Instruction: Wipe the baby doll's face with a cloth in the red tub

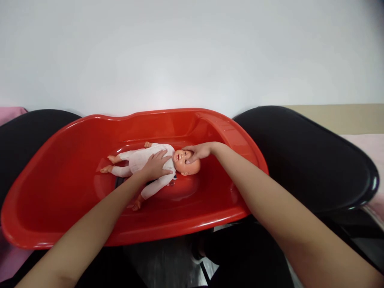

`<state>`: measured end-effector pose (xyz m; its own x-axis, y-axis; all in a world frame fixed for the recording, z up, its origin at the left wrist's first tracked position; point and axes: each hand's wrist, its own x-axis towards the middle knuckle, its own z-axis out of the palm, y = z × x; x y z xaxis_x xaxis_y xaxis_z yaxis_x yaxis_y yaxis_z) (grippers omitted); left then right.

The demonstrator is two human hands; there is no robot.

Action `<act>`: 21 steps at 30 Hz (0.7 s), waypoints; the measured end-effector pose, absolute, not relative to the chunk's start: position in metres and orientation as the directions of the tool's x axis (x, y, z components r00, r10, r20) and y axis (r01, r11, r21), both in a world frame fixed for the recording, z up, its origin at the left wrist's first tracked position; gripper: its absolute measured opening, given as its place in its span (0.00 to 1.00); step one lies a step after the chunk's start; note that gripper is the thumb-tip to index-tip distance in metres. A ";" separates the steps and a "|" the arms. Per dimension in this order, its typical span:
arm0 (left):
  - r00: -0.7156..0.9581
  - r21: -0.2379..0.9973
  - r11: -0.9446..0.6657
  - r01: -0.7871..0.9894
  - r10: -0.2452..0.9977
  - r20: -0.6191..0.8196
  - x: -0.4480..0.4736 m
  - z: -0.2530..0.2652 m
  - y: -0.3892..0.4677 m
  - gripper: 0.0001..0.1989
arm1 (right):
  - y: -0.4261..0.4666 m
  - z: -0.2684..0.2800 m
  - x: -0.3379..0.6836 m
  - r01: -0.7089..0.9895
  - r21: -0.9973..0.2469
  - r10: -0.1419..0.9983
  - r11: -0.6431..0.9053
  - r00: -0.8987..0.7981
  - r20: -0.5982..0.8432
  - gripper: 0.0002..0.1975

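Inside red tub [60, 168], hands [156, 165] [199, 151] rest on doll [141, 160]

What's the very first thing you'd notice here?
The big shiny red tub fills the middle. A baby doll in white clothes lies on its back inside. The left hand rests flat on its chest, and the right hand touches its head.

Doll [144, 166] lies in tub [60, 168] — head toward right; dark chairs [303, 160] flank tub left and right.
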<state>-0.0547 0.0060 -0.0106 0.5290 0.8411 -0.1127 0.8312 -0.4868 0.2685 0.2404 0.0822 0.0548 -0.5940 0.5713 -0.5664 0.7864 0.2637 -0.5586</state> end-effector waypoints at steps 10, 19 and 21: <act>0.513 0.288 -0.446 0.847 0.829 -0.225 -0.049 -0.005 0.010 0.32 | 0.089 0.049 0.241 0.791 -0.553 0.545 0.262 -0.594 -0.591 0.67; 0.589 0.248 -0.535 0.808 0.754 -0.293 -0.055 0.006 0.013 0.21 | 0.086 0.052 0.240 0.794 -0.566 0.556 0.224 -0.581 -0.594 0.69; 0.603 0.253 -0.547 0.798 0.739 -0.301 -0.056 0.006 0.014 0.20 | 0.086 0.052 0.240 0.789 -0.572 0.560 0.222 -0.584 -0.588 0.69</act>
